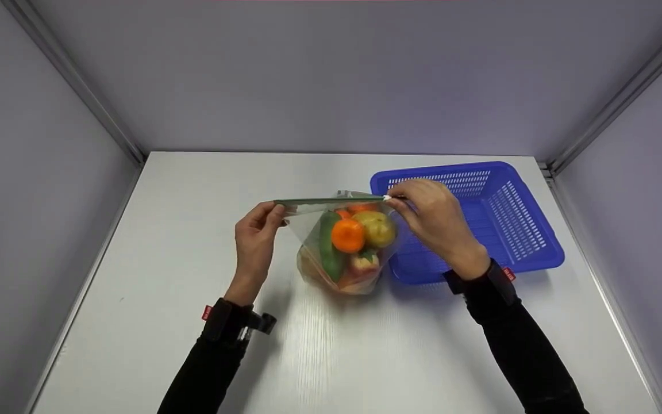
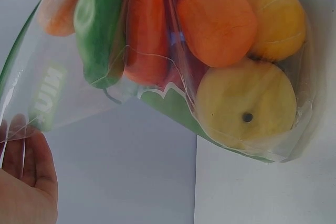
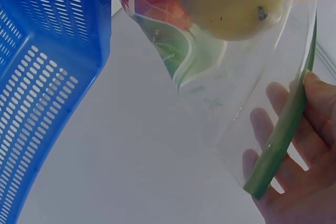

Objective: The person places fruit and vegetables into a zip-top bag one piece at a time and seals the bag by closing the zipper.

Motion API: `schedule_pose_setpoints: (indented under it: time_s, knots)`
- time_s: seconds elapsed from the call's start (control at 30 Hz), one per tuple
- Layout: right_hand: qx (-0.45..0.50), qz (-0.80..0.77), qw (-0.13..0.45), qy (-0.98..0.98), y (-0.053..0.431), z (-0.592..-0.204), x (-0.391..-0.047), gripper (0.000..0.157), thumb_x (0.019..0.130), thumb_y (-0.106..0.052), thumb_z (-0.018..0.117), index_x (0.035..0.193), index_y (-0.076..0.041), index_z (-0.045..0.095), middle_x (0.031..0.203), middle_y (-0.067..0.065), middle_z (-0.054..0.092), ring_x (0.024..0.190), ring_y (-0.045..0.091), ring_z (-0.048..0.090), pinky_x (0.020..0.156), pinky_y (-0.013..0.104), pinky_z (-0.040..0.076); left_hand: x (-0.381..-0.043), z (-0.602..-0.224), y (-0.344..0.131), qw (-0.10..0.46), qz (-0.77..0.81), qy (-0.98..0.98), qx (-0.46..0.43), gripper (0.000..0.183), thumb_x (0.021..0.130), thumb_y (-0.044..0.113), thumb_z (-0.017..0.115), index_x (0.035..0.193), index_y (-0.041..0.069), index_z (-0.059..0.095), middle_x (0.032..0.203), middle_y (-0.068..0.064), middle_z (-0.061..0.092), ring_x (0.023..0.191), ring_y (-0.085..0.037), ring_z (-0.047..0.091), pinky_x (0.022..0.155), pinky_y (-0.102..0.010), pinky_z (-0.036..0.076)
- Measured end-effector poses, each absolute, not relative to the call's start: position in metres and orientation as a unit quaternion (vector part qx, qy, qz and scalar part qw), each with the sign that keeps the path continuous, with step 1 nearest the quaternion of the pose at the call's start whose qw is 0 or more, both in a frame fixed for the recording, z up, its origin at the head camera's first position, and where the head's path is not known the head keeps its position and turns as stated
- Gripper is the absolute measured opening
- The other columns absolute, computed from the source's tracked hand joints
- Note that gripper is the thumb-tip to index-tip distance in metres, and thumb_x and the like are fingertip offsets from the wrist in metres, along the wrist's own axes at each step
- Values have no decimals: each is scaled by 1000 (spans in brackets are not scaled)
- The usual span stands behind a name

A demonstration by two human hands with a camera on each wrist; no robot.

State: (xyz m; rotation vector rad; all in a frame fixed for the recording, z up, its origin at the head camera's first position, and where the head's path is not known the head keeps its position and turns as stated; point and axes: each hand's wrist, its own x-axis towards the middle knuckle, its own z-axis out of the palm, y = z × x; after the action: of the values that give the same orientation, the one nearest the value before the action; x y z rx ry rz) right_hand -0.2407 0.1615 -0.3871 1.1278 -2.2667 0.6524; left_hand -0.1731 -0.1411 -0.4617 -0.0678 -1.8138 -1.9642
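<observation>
A clear slider bag (image 1: 308,221) with a green closure strip (image 1: 331,200) hangs between both hands, filled with fruit and vegetables. My left hand (image 1: 255,238) pinches the strip's left end. At its right end my right hand (image 1: 434,215) pinches the strip by a small white slider (image 1: 387,198). Through the plastic show an orange (image 1: 348,236), a yellowish-green round fruit (image 1: 374,229) and a long green pepper (image 1: 330,244). The left wrist view adds a long orange-red piece (image 2: 147,30) and a ridged yellow-orange piece (image 2: 278,19). Some contents are hidden behind others.
A blue plastic basket (image 1: 555,253) with slotted walls stands on the white table (image 1: 193,230), right of the bag and partly under my right hand. Grey panels (image 1: 331,75) enclose the table at the back and both sides.
</observation>
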Motion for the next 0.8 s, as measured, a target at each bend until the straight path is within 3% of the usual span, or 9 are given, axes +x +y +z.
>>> schedule_pose_setpoints:
  time_s: [0.23, 0.5, 0.8]
  knots:
    - [408, 247, 259, -840, 169, -388, -242, 15, 96, -14, 74, 105, -3, 73, 101, 12, 75, 97, 31, 71, 91, 50, 54, -173, -461, -139, 231, -717, -657, -26, 19, 104, 11, 64, 109, -6, 72, 99, -17, 72, 87, -19, 68, 83, -32, 56]
    - [406, 252, 263, -839, 174, -392, -243, 15, 95, -13, 75, 105, -2, 73, 100, 12, 75, 95, 31, 71, 90, 51, 55, -174, -463, -140, 231, -724, -649, -23, 19, 104, 9, 64, 108, -8, 72, 98, -19, 72, 88, -27, 67, 82, -31, 55]
    - [404, 250, 258, -841, 177, -392, -243, 14, 97, -14, 73, 106, -3, 73, 99, 12, 74, 95, 30, 71, 90, 49, 54, -174, -463, -141, 232, -724, -648, -31, 19, 104, 8, 63, 109, -8, 71, 99, -16, 73, 87, -20, 67, 83, -31, 56]
